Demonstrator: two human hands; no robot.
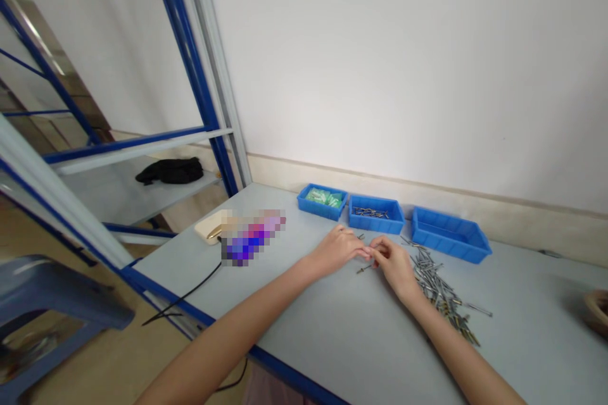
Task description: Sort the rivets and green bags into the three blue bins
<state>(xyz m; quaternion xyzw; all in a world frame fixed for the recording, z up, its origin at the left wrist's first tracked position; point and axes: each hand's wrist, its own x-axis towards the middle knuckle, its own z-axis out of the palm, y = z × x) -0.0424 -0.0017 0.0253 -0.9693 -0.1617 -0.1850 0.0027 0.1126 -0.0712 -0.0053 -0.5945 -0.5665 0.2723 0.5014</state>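
My left hand (338, 250) and my right hand (394, 266) meet above the table, fingertips pinched together and touching. Whatever is between the fingertips is too small to make out. A thin metal rod (363, 269) with a thicker end shows just below the fingers, pointing toward my right hand; I cannot tell whether it is held or lying on the table. Another small metal tip (361, 236) shows behind the hands. Beside my right wrist spreads a loose pile of slim metal rods (434, 281), some with brass-coloured ends.
Along the wall stand three blue bins: one with green-and-white packets (323, 210), one with metal rods (377, 225), and an empty bin (449, 243). At left lie a cream-coloured dish (205, 228), a blurred-out item (251, 240) and a black cable (202, 285). A round object (597, 310) sits far right.
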